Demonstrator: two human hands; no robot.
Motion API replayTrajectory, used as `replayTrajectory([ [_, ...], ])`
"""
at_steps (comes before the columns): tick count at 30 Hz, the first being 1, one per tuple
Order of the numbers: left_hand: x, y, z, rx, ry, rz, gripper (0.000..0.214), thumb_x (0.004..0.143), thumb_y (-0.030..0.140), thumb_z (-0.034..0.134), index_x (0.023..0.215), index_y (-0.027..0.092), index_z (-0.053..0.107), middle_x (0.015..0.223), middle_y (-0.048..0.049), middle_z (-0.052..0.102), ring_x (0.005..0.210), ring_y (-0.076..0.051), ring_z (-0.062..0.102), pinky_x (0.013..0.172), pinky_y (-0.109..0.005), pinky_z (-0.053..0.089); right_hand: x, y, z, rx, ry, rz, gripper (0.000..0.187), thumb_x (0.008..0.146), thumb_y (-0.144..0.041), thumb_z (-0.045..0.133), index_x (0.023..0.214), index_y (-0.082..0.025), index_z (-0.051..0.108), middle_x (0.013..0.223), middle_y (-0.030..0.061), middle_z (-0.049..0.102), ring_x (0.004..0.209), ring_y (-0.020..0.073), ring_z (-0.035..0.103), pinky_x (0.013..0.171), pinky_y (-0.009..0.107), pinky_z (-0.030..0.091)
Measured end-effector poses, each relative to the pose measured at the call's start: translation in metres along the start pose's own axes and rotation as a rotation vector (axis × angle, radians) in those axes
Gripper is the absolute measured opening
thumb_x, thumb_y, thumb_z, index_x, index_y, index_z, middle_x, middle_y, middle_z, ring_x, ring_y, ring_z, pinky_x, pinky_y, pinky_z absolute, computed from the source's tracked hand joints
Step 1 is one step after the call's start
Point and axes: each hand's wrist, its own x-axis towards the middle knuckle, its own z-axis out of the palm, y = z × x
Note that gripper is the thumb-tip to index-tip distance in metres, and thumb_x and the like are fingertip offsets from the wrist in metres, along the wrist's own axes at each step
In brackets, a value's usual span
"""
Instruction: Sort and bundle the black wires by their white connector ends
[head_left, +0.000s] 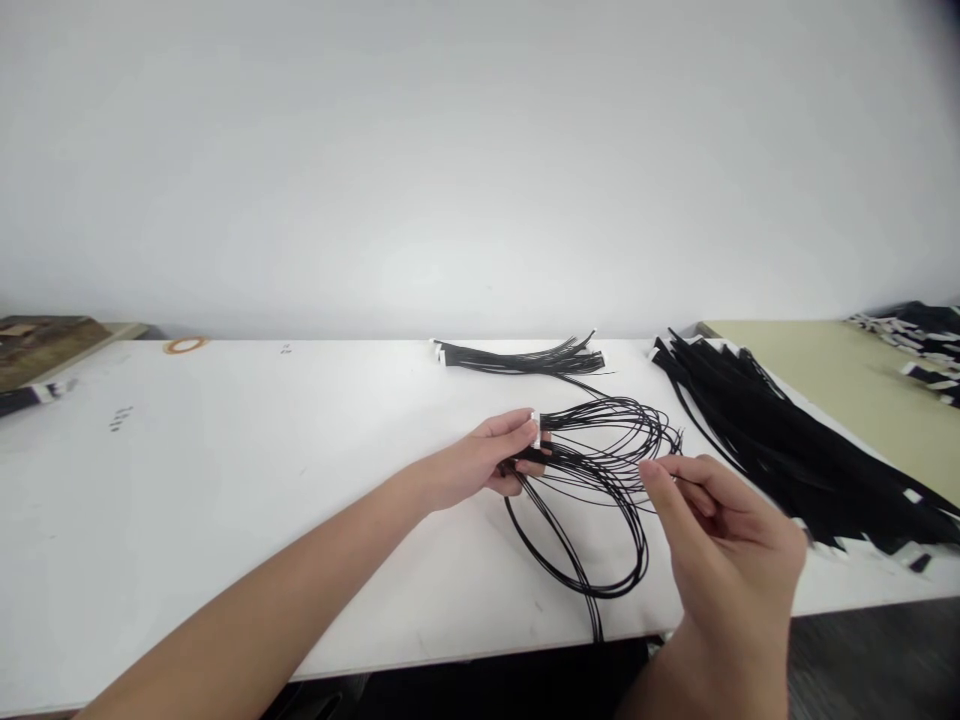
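Note:
My left hand (510, 450) is closed on a wire harness (600, 470) of thin black wires, its thumb pressed on a white connector (535, 428). From that hand the wires loop out to the right, and a few hang down past the table's front edge. My right hand (712, 510) is at the right side of the loops, thumb and forefinger pinched together close to some loose wire ends (677, 438). What lies between those fingertips is too small to make out.
Behind my hands lies a bundle of black wires (510, 358) with white connectors. A large pile of black harnesses (780, 440) covers the right side of the white table (225, 480). An orange ring (185, 345) sits at the back left. More harnesses (919, 335) lie far right.

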Motion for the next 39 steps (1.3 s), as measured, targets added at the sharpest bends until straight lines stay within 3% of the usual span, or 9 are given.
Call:
replayTrajectory([
  [11,0.0,0.0,0.003,0.14,0.016,-0.008,0.031,0.084,0.043,0.054,0.076,0.016,0.041,0.079,0.0002,0.039,0.058,-0.004,0.03,0.043,-0.015,0.013,0.002,-0.004,-0.004,-0.125,-0.112,0.023,0.013,0.073,-0.028,0.07,0.076,-0.017,0.065,0.056,-0.0047,0.035,0.05,0.0076,0.034,0.045,0.023,0.028],
  [15,0.0,0.0,0.002,0.151,0.025,-0.017,0.032,0.084,0.045,0.054,0.076,0.016,0.041,0.077,0.0009,0.037,0.058,-0.004,0.029,0.043,-0.016,0.012,0.003,-0.001,-0.004,-0.162,-0.085,-0.087,0.01,0.075,-0.027,0.068,0.078,-0.018,0.065,0.055,-0.0057,0.033,0.049,0.0072,0.033,0.045,0.023,0.028],
  [20,0.0,-0.001,0.001,0.157,0.032,-0.018,0.032,0.084,0.045,0.053,0.077,0.017,0.04,0.077,0.0008,0.036,0.059,-0.004,0.029,0.044,-0.016,0.012,0.006,-0.005,-0.009,-0.233,-0.201,-0.241,0.003,0.079,-0.019,0.064,0.081,-0.02,0.064,0.055,-0.0063,0.035,0.049,0.0068,0.035,0.046,0.021,0.031],
  [33,-0.001,0.001,0.003,0.241,0.022,-0.015,0.031,0.087,0.045,0.047,0.076,0.017,0.038,0.069,0.0028,0.033,0.058,-0.005,0.025,0.045,-0.017,0.013,0.004,-0.008,-0.009,-0.243,-0.256,-0.29,0.004,0.083,-0.022,0.059,0.082,-0.02,0.063,0.056,-0.0049,0.039,0.049,0.008,0.036,0.046,0.022,0.032],
  [39,-0.001,0.001,0.003,0.21,-0.001,-0.029,0.031,0.086,0.046,0.048,0.078,0.017,0.039,0.072,0.0022,0.033,0.059,-0.005,0.026,0.045,-0.018,0.011,0.009,-0.005,-0.005,-0.333,-0.21,-0.388,0.004,0.083,-0.02,0.058,0.082,-0.019,0.062,0.058,-0.004,0.043,0.052,0.0086,0.042,0.052,0.022,0.037],
])
